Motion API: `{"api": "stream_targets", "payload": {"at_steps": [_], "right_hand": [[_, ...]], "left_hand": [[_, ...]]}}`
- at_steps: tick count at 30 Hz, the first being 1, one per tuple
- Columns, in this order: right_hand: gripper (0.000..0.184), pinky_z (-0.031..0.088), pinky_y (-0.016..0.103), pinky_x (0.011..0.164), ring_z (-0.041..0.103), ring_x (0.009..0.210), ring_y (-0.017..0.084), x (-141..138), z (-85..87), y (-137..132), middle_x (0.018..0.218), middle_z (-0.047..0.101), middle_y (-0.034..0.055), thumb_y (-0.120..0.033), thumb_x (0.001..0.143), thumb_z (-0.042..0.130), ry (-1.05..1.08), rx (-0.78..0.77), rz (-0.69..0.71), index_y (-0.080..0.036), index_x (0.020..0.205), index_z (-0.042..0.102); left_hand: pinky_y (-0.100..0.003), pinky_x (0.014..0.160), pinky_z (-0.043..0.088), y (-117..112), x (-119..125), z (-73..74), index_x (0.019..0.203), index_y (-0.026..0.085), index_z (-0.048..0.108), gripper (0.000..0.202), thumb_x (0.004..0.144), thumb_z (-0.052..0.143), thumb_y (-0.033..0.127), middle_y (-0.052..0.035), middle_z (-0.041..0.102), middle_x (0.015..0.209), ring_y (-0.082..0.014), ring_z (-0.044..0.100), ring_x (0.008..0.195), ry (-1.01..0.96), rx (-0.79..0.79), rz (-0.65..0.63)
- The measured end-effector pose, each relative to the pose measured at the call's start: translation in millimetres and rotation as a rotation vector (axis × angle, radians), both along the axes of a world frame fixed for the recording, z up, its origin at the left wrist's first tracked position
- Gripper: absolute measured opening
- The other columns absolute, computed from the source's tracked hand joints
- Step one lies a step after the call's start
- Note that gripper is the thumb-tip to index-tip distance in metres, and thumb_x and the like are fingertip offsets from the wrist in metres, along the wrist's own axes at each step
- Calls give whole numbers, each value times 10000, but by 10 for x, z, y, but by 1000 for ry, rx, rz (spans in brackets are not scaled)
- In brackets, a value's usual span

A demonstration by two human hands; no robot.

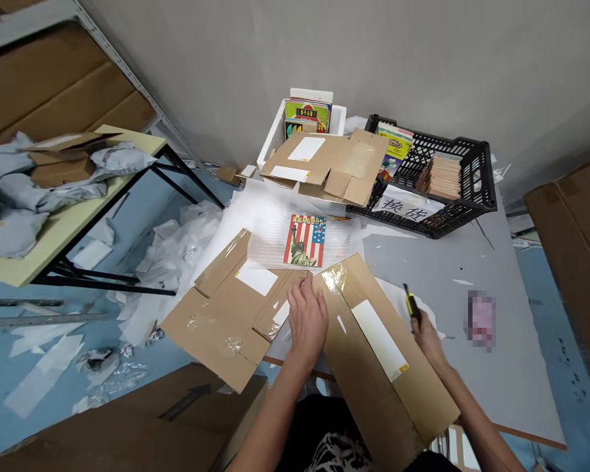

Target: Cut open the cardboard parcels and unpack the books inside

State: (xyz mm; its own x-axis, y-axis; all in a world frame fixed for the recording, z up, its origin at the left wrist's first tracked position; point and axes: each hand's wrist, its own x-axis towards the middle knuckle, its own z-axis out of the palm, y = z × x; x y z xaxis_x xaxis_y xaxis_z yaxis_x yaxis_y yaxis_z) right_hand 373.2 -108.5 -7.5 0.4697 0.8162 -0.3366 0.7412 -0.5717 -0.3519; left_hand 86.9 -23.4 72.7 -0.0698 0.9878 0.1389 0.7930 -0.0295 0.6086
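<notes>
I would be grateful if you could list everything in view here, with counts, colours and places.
grey table: one, grey, under the work
flattened cardboard mailers: three, brown with white labels, on and around the table
book: one, red, white and blue, on a white foam sheet
white crate: one, white, at the back, holding books
black crate: one, black, back right, holding books
paper sign: one, white, at the black crate's front
mailer bags: several, grey, on a side table
utility knife: one, yellow, right of centre
hands: two, bare; left hand on cardboard, right hand gripping the knife
</notes>
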Motion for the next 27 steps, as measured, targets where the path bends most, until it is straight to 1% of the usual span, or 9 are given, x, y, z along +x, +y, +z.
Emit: {"api": "stream_targets", "payload": {"at_steps": [2,5,7,8,10,13,18,23,27], "right_hand": [[556,494,328,498,572,460,189,29,501,87,692,627,16,-435,885,322,114,97,-5,-167,1365,407],[542,496,328,498,574,472,187,-300,1281,255,676,621,-3,-439,907,385,50,217,213,-288,1427,358],[508,514,341,531,628,587,212,-695,1608,393,813,666,33,-399,927,376,-1,288,395,-330,1429,355],[500,524,350,560,651,661,226,-896,1684,461,912,675,49,-368,935,368,-23,290,493,-338,1434,346],[510,522,350,542,656,669,231,-1228,1690,568,956,669,59,-277,945,342,-71,258,643,-332,1451,313],[586,496,327,468,629,562,216,-1467,1546,610,842,650,52,-152,916,320,-178,228,727,-290,1481,248],[759,433,270,381,543,439,159,-1530,1493,478,835,632,54,-32,826,312,-290,215,745,-301,1509,120],[750,358,245,329,475,404,121,-1642,1523,345,826,610,64,-67,827,406,-345,191,691,-320,1498,185],[868,328,240,331,454,396,109,-1717,1592,271,816,617,39,20,760,358,-504,120,738,-285,1515,56]], "left_hand": [[-485,872,450,-6,-24,-47,1275,148,448,370,943,336,267,-175,483,1187,-307,454,1132,-29,5,-4],[-502,890,443,-3,-54,-92,1248,145,464,351,940,340,260,-174,475,1190,-319,453,1137,-62,25,-14],[-520,914,430,3,-61,-101,1239,146,466,344,936,345,254,-173,468,1194,-325,446,1149,-74,35,-21],[-526,924,424,6,-61,-101,1240,148,464,342,934,348,250,-173,465,1195,-326,442,1155,-78,36,-21],[-529,938,416,9,-61,-99,1244,149,458,343,931,353,242,-174,460,1196,-324,438,1160,-87,31,-18],[-533,946,410,7,-65,-96,1245,138,452,343,927,355,226,-175,458,1187,-321,435,1157,-99,23,-21],[-550,956,393,7,-87,-101,1247,135,446,345,922,362,214,-186,455,1191,-325,412,1169,-112,-5,-47],[-561,964,382,15,-110,-104,1256,110,435,358,919,355,204,-211,446,1207,-334,397,1181,-107,-27,-79],[-543,948,407,23,-103,-104,1245,102,439,350,921,355,201,-206,447,1209,-329,409,1178,-89,-3,-76]]}}
